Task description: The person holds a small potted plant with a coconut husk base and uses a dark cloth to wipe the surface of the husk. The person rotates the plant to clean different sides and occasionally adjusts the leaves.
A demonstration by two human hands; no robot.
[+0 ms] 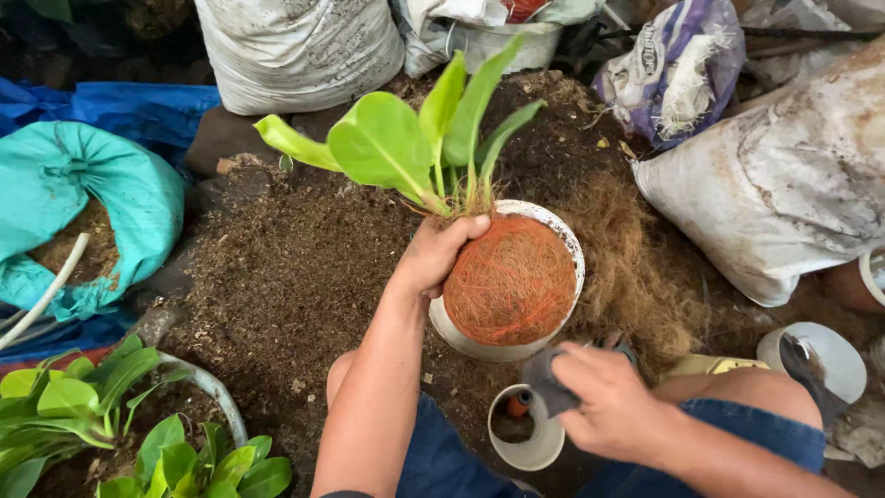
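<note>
Left hand (pixel 433 254) fingers curled on plant (pixel 419 148) base atop net-wrapped coir ball (pixel 512 281), seated in white pot (pixel 558 226). Right hand (pixel 604 401) fingers pinch dark tool (pixel 548 383). I judge: wrapping stage; next, steady ball, bring tool in.

Rough, matt coir fibre bound with orange thread around the root ball (pixel 510 281). Smooth, glossy green leaves (pixel 387 143). Dull white plastic pot (pixel 564 236), scuffed. Coarse, crumbly brown soil (pixel 295 267). Woven plastic sacks (pixel 784 184), grimy, matt. Soft grey cloth (pixel 551 385).
</note>
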